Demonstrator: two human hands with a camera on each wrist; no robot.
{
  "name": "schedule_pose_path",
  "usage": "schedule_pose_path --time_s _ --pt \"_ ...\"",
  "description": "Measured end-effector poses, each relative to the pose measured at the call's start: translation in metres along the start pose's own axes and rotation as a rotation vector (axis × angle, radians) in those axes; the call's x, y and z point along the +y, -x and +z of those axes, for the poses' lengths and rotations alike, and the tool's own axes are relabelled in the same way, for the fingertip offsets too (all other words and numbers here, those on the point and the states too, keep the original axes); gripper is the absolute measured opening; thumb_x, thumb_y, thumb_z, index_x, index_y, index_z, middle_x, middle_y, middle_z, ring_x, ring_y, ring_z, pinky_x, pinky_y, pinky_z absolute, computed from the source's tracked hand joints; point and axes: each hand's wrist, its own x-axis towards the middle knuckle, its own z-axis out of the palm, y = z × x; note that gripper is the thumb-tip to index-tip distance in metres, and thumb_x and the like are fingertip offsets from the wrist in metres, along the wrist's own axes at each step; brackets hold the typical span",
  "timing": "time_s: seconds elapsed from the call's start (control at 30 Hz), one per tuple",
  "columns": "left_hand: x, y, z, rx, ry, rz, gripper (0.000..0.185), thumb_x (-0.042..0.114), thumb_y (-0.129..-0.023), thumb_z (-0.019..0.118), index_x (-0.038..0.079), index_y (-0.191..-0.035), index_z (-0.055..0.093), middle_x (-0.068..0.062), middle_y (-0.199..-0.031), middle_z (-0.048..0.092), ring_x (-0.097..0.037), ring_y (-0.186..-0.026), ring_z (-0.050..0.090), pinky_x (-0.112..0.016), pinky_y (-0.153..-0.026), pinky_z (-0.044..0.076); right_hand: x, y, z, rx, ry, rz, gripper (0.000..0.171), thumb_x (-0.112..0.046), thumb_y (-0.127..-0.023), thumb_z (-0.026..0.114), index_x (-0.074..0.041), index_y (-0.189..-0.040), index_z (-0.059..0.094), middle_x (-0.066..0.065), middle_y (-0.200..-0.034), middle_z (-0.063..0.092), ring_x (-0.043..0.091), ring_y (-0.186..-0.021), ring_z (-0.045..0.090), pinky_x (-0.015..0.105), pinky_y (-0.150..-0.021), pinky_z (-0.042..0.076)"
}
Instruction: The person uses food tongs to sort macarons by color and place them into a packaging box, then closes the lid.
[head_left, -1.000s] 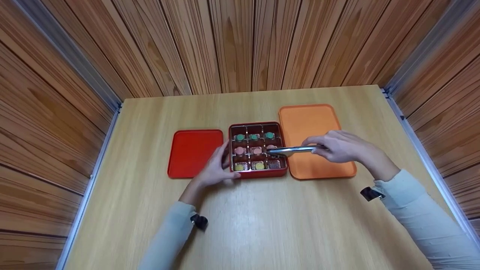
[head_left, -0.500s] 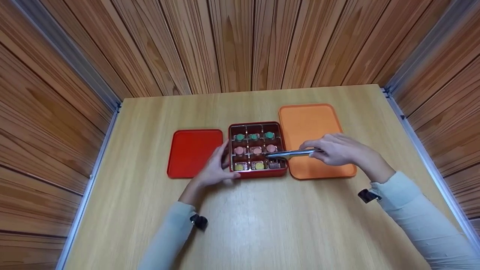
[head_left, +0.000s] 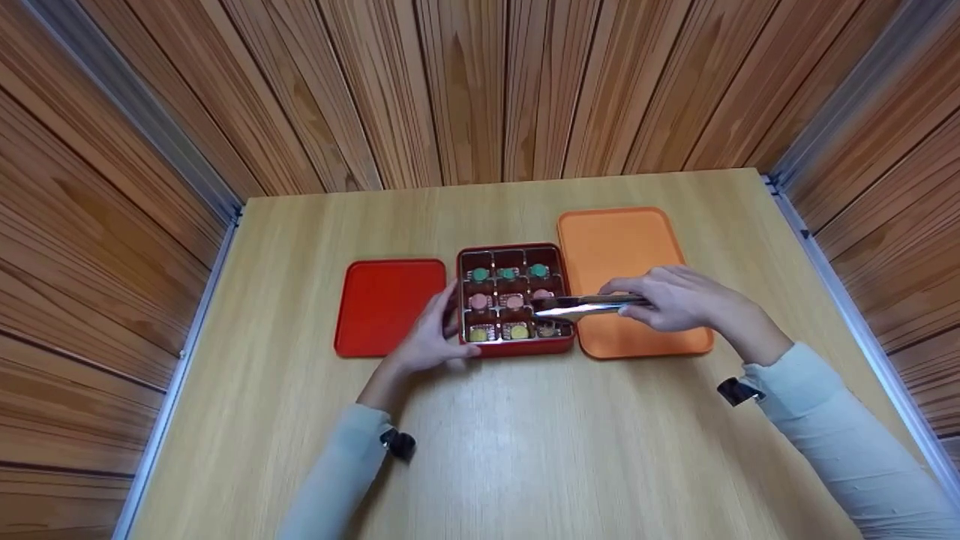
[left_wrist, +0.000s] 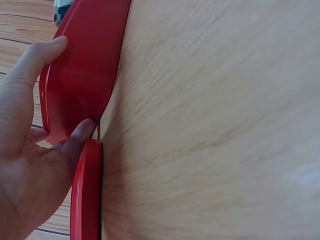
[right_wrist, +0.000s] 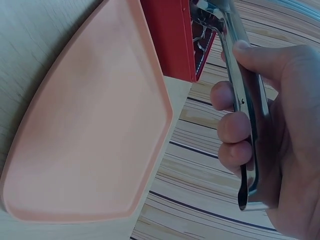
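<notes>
A red box (head_left: 517,348) with a clear divided insert holds small round sweets: green sweets (head_left: 539,271) in the back row, pink sweets (head_left: 514,301) in the middle, yellow sweets (head_left: 519,331) in front. My left hand (head_left: 433,336) grips its front left corner, thumb on the front wall and fingers along the left side. My right hand (head_left: 664,298) holds metal tongs (head_left: 589,304), fingers wrapped round their arms in the right wrist view. The tongs' tips reach over the right column, partly hiding its middle and front compartments. A dull-coloured piece shows beneath them in the front right compartment.
To the left lies a red lid (head_left: 386,304), close to the box. An orange tray (head_left: 619,244) lies at the box's right, beneath my right hand. Wooden panels (head_left: 465,90) stand behind the table (head_left: 480,450).
The tongs have come slightly toward the front row, and their two arms now look spread apart. A piece now shows in the front right compartment. My left hand has stayed in place.
</notes>
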Motion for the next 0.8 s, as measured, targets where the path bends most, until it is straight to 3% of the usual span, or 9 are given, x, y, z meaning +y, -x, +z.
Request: schedule_pose_path --time_s 0.3,0.67,0.8 --pt "0.001 0.000 -0.001 -0.008 0.013 -0.031 0.132 0.025 -0.084 0.102 0.018 -0.183 0.015 -0.022 -0.181 0.030 -0.042 -0.171 0.030 -0.058 -0.143 0.029 0.001 0.001 -0.002 0.016 -0.016 -0.014 0.036 -0.026 -0.112 0.068 -0.023 -0.147 0.071 -0.007 -0.072 0.048 0.010 -0.056 0.040 0.025 -0.055 0.032" --pt "0.001 0.000 -0.001 -0.029 0.044 -0.016 0.129 0.025 -0.087 0.099 0.019 -0.183 0.014 -0.020 -0.181 0.029 -0.039 -0.170 0.032 -0.058 -0.141 0.033 0.005 0.002 -0.005 0.058 -0.044 -0.033 0.037 -0.025 -0.112 0.068 -0.020 -0.149 0.071 -0.009 -0.071 0.049 0.005 -0.053 0.035 0.023 -0.052 0.028" --pt "0.000 0.000 0.000 -0.019 0.021 -0.019 0.129 0.027 -0.086 0.100 0.019 -0.183 0.016 -0.021 -0.180 0.031 -0.041 -0.169 0.032 -0.062 -0.143 0.028 0.011 0.003 -0.007 0.064 -0.075 -0.013 0.035 -0.027 -0.113 0.068 -0.021 -0.147 0.071 -0.010 -0.070 0.046 0.005 -0.051 0.035 0.023 -0.052 0.030"
